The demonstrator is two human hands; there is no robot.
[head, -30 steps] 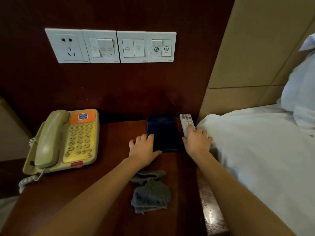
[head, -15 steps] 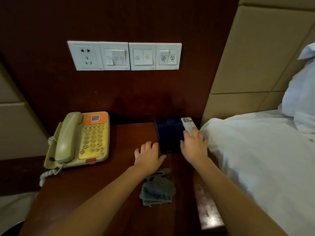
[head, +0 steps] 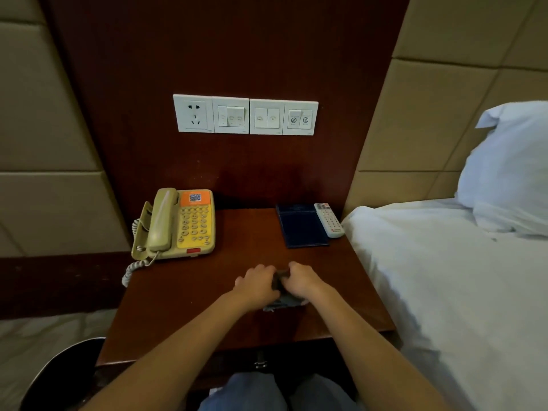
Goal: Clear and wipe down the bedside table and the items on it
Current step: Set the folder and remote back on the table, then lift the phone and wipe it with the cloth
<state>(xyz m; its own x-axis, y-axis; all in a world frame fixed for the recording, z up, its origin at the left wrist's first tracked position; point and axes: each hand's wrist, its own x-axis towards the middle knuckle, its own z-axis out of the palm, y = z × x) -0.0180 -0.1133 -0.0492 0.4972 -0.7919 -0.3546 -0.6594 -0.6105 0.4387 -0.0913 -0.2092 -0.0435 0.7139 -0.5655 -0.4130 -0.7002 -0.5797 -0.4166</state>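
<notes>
Hands bunching the cloth [head: 285, 302] near the front of the desk [head: 237, 232].
Left hand [head: 255, 284] and right hand [head: 303, 280] both have their fingers curled onto the grey cloth, probably gathering it into a pad for wiping. The telephone [head: 178, 223] sits back left, and the dark folder [head: 302, 226] and remote [head: 329, 220] lie side by side back right, seemingly parked out of the cloth's way.

1. Hotel bedroom, by the look.
2. Bed [head: 444, 277] in white linen against dark wooden bedside table [head: 184, 292].
3. Corded desk phone [head: 178, 223] with QR sticker.
4. Wall switch panel [head: 246, 115] bearing service icons; padded wall panels [head: 430, 114].
</notes>
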